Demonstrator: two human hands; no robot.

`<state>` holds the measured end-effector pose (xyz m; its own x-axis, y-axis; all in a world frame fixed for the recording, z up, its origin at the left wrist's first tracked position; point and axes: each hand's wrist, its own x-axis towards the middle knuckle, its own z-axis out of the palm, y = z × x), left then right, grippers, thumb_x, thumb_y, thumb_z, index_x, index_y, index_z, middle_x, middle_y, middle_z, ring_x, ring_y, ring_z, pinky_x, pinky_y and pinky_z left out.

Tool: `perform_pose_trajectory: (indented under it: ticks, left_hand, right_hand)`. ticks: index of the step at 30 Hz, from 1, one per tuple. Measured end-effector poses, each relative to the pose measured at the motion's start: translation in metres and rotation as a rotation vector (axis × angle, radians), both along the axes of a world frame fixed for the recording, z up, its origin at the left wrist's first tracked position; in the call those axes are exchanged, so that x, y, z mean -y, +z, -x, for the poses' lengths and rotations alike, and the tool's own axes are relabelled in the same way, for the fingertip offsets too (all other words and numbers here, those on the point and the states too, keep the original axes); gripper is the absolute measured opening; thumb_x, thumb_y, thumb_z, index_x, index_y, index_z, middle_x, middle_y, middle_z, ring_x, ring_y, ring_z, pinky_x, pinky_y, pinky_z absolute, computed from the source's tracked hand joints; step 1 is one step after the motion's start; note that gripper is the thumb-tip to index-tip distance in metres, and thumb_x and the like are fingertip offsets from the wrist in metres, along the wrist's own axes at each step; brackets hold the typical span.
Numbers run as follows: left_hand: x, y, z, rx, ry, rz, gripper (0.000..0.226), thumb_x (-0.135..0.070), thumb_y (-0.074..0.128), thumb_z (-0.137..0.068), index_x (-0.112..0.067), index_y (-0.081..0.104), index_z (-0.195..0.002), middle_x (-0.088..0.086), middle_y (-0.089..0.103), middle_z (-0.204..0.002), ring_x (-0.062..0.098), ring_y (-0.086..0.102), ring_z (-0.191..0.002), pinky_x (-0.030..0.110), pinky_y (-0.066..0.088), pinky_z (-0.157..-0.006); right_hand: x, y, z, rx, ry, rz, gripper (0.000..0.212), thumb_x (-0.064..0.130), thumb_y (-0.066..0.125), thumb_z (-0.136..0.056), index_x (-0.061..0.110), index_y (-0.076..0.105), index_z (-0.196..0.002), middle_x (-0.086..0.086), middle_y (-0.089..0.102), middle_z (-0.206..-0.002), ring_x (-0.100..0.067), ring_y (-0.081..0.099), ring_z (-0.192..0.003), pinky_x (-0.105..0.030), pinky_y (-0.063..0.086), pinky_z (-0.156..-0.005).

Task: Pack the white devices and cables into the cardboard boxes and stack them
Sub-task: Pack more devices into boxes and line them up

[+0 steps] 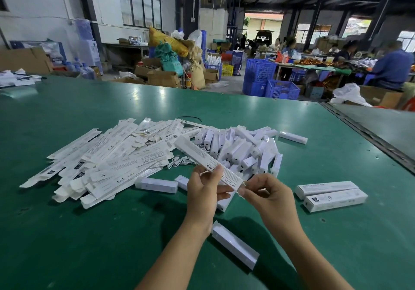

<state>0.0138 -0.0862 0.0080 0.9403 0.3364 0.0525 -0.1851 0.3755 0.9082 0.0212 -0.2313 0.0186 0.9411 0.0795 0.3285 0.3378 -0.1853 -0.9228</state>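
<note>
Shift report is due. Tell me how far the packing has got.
Done: two closed white cardboard boxes lie side by side on the green table, unstacked. In hand: the left hand holds a long white printed box while the right hand pinches its near end. Remaining: a heap of flat white cartons, a pile of white rectangular devices and a white cable.

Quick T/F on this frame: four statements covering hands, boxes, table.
1. The left hand and right hand both hold one long white box. True.
2. Two closed boxes lie side by side on the table, right of the hands. True.
3. The table is red. False: it is green.
4. The flat cartons are heaped right of the white devices. False: the cartons lie left of the devices.
</note>
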Motion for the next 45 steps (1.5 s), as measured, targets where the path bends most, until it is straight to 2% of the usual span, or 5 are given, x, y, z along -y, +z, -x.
perform_pose_trajectory:
  ticks: [9,17,24,32,45]
  left_hand:
    - [0.01,-0.001,0.007,0.107,-0.067,-0.235,0.062,-0.028,0.059,-0.098,-0.049,0.023,-0.144,0.004,0.075,-0.101,0.02,0.074,-0.075,0.03,0.057,-0.06]
    - [0.007,-0.007,0.009,0.161,-0.251,-0.58,0.054,-0.033,0.059,-0.087,-0.055,0.049,-0.135,-0.024,0.069,-0.112,-0.004,0.058,-0.114,0.006,0.045,-0.087]
    - [0.002,-0.004,0.009,0.21,-0.113,-0.572,0.053,-0.042,0.06,-0.089,-0.047,0.046,-0.14,-0.027,0.069,-0.102,-0.005,0.062,-0.105,0.008,0.045,-0.083]
    - [-0.001,-0.002,0.007,0.209,-0.046,-0.472,0.038,-0.058,0.059,-0.082,-0.06,0.058,-0.12,-0.023,0.069,-0.085,-0.004,0.063,-0.081,0.012,0.048,-0.076]
    - [0.0,-0.005,0.003,0.144,-0.133,-0.421,0.025,-0.047,0.056,-0.089,-0.055,0.069,-0.109,-0.015,0.074,-0.102,0.01,0.071,-0.089,0.019,0.054,-0.078]
  right_hand:
    - [0.0,-0.009,-0.003,0.253,-0.123,0.114,0.028,0.003,0.084,-0.071,0.025,0.066,-0.072,0.008,0.065,-0.064,-0.011,0.059,-0.053,-0.02,0.048,-0.052]
    - [0.002,-0.014,-0.007,0.171,-0.199,-0.021,0.032,0.005,0.077,-0.077,0.025,0.055,-0.065,0.0,0.062,-0.056,-0.005,0.049,-0.044,-0.016,0.04,-0.046]
    - [0.004,-0.008,0.002,0.398,-0.043,0.115,0.015,0.04,0.062,-0.092,0.025,0.064,-0.089,0.019,0.07,-0.092,-0.006,0.069,-0.082,-0.021,0.054,-0.071]
    - [0.007,-0.008,0.004,0.462,0.086,0.275,0.017,0.036,0.063,-0.086,0.03,0.062,-0.101,0.017,0.058,-0.134,-0.002,0.054,-0.126,-0.016,0.042,-0.101]
    - [-0.002,-0.015,0.001,0.51,-0.119,0.197,0.025,0.025,0.074,-0.081,0.027,0.066,-0.104,0.024,0.069,-0.102,-0.003,0.067,-0.088,-0.023,0.054,-0.074]
